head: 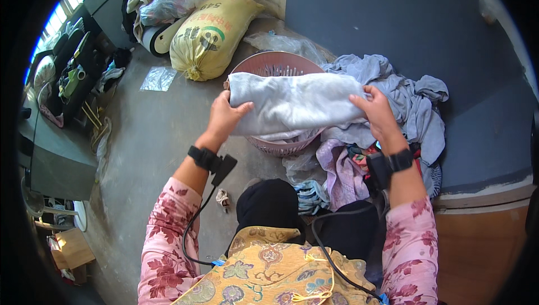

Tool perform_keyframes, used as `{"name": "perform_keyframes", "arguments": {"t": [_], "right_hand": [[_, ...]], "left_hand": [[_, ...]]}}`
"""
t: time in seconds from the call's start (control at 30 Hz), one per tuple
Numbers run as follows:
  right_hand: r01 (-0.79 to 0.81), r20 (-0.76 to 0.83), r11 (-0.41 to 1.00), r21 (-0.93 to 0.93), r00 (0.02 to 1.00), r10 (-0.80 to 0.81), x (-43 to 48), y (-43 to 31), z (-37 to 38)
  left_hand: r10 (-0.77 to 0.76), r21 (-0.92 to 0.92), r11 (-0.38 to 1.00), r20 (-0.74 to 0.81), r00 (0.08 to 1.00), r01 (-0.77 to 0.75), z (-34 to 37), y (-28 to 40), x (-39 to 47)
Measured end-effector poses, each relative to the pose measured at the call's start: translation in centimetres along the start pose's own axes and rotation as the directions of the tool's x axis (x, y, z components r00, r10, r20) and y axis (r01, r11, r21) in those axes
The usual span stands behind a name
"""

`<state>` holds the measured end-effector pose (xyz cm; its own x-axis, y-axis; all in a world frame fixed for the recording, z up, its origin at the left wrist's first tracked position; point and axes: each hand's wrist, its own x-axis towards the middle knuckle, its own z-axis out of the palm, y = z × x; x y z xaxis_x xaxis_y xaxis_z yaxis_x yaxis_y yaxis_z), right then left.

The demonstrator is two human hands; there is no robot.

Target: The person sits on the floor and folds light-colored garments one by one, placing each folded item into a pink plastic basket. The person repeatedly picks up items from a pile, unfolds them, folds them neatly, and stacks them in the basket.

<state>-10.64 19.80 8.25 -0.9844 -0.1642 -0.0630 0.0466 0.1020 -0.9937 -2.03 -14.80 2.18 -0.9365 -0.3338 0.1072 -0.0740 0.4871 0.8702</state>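
Note:
A folded light grey cloth (297, 101) is stretched level between my two hands, above a pink plastic basket (273, 58). My left hand (229, 113) grips its left end, thumb on top. At the right end, my right hand (374, 107) pinches the cloth between thumb and fingers. More pale fabric shows inside the basket below the cloth; the rest of its inside is hidden. Beside the basket, on the right, lies a heap of crumpled grey-blue cloth (404, 98). A lilac patterned cloth (339, 174) and a folded blue striped cloth (311, 195) lie near my knees.
A full yellow woven sack (214, 35) stands behind the basket, left of a clear plastic bag (286, 44). A flat plastic packet (158, 78) lies on the floor. Farther left are piled goods and a cardboard box (73, 248). A dark grey panel (379, 19) borders the right side.

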Motion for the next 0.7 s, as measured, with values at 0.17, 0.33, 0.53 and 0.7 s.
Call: {"name": "perform_keyframes", "arguments": {"t": [0.17, 0.33, 0.53, 0.7], "right_hand": [[-0.022, -0.095, 0.994, 0.103, 0.995, 0.032, 2.9, 2.7, -1.7], [-0.141, -0.142, 0.970, 0.196, 0.975, 0.170, -4.2, 5.2, -8.6], [-0.047, -0.416, 0.928, 0.371, 0.885, 0.211, -17.0, 8.0, -18.8], [0.089, -0.607, 0.910, 0.404, 0.770, 0.194, -29.9, 9.5, -26.0]], "left_hand": [[0.148, 0.148, 0.982, -0.243, 0.959, -0.114, -1.3, -2.9, 3.1], [0.108, 0.075, 0.992, -0.124, 0.986, -0.100, -1.3, -2.8, 0.2], [0.123, -0.150, 0.981, -0.013, 0.992, -0.124, 0.1, 1.5, -3.5], [0.144, -0.219, 0.968, 0.079, 0.986, -0.123, 1.4, 6.8, -6.7]]}}
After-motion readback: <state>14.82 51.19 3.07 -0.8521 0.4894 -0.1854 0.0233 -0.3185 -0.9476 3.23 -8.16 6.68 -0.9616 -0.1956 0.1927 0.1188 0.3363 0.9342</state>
